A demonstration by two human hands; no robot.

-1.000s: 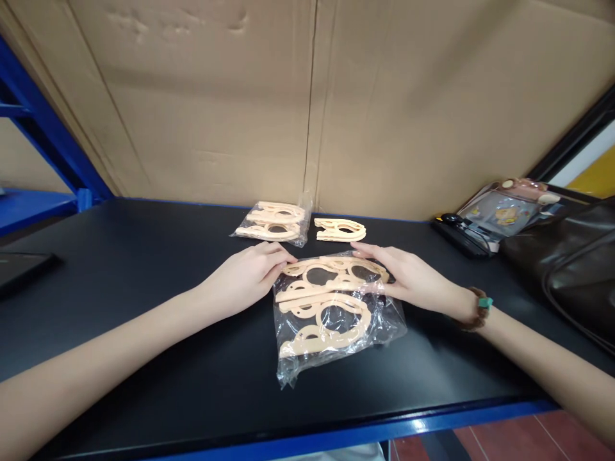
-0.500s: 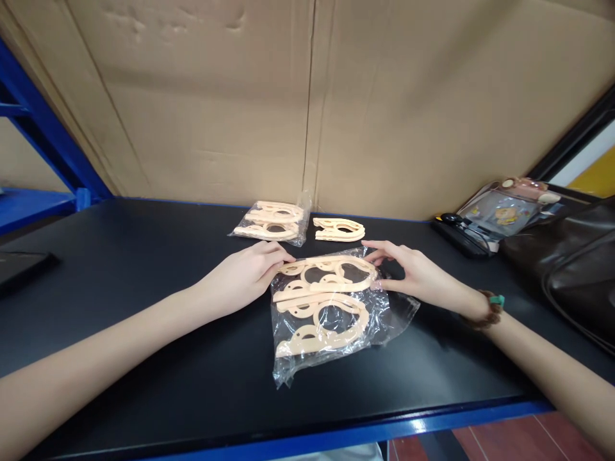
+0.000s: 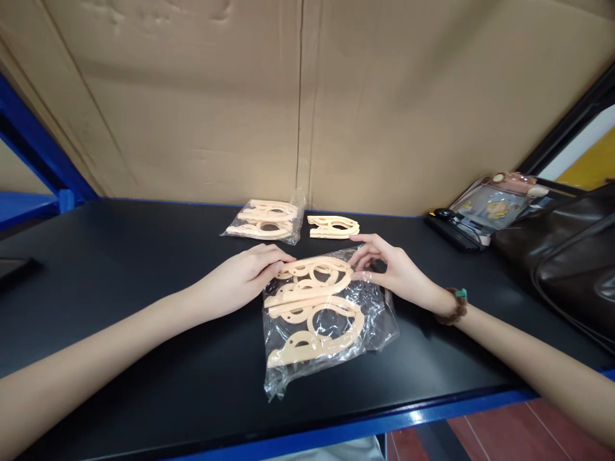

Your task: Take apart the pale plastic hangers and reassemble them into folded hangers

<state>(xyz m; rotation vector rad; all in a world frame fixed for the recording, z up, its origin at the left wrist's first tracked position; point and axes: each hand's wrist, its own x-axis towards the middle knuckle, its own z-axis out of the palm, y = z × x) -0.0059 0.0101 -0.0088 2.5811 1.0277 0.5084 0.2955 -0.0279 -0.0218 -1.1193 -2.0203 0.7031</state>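
Note:
A clear plastic bag [image 3: 377,320] lies on the black table, with pale wooden-looking folding hangers [image 3: 312,307] in two rows inside. My left hand [image 3: 247,275] pinches the bag's upper left edge beside the top hanger. At the upper right, my right hand [image 3: 389,266] has its thumb and fingers on the bag at the rounded end of the top hanger. Behind lie a second bagged set of hangers [image 3: 269,218] and, to its right, a loose folded hanger [image 3: 333,226] outside any bag.
Cardboard [image 3: 216,115] stands behind the black table [image 3: 144,250]. On the right are a black device with a cable [image 3: 451,230], a clear decorated pouch [image 3: 492,205] and a dark leather bag [image 3: 576,250]. A dark flat object [image 3: 16,269] rests at the left edge.
My right hand has moved left, its thumb and fingers closer together on the bag. The top hanger's rounded end has shifted left. The view has shifted slightly.

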